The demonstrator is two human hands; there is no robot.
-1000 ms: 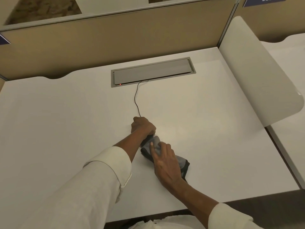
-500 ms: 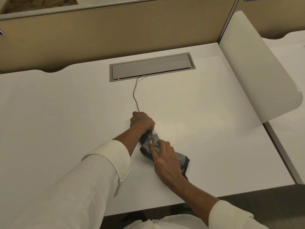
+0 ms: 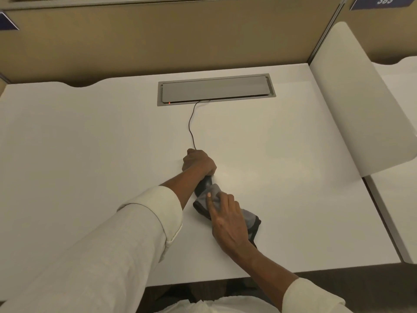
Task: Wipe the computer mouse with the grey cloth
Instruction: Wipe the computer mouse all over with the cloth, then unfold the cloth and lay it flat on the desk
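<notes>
A black computer mouse [image 3: 203, 183] lies near the middle of the white desk [image 3: 90, 154]. My left hand [image 3: 198, 163] is closed over its far end, hiding most of it. The grey cloth [image 3: 213, 194], edged in black, is draped over the mouse's near end and trails toward me on the desk. My right hand [image 3: 228, 222] presses on the cloth, index finger stretched onto the part covering the mouse. The mouse's thin black cable [image 3: 191, 127] runs from under my left hand to the back of the desk.
The cable enters a grey cable hatch [image 3: 215, 90] set in the desk's back. A tan partition [image 3: 158, 41] stands behind it, and a curved white divider [image 3: 352, 98] rises along the right edge. The desk's front edge is close to my body.
Both hands stay on the mouse and cloth. My right index finger has shifted slightly along the cloth over the mouse. The view has moved a little.
</notes>
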